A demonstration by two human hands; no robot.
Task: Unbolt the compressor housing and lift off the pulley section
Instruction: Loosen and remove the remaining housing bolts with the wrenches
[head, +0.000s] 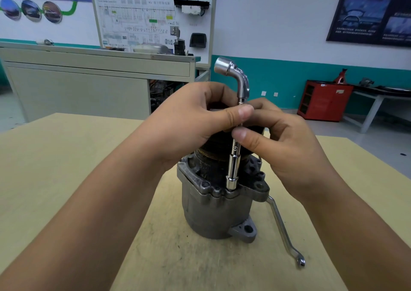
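A grey metal compressor (pixel 213 213) stands upright on the wooden table (pixel 66 179), its dark pulley section (pixel 216 148) on top and mostly hidden behind my hands. A chrome L-shaped socket wrench (pixel 233 168) stands vertical, its lower socket seated on a bolt at the housing flange and its bent upper end pointing up left. My left hand (pixel 195 121) pinches the wrench shaft between thumb and fingers while lying over the pulley. My right hand (pixel 282 144) pinches the shaft just below, thumb in front.
A chrome ring spanner (pixel 284 230) lies on the table to the right of the compressor, partly under its flange. Behind the table stand a grey cabinet bench (pixel 89 79), a training display board (pixel 153 21) and a red tool cabinet (pixel 322 100).
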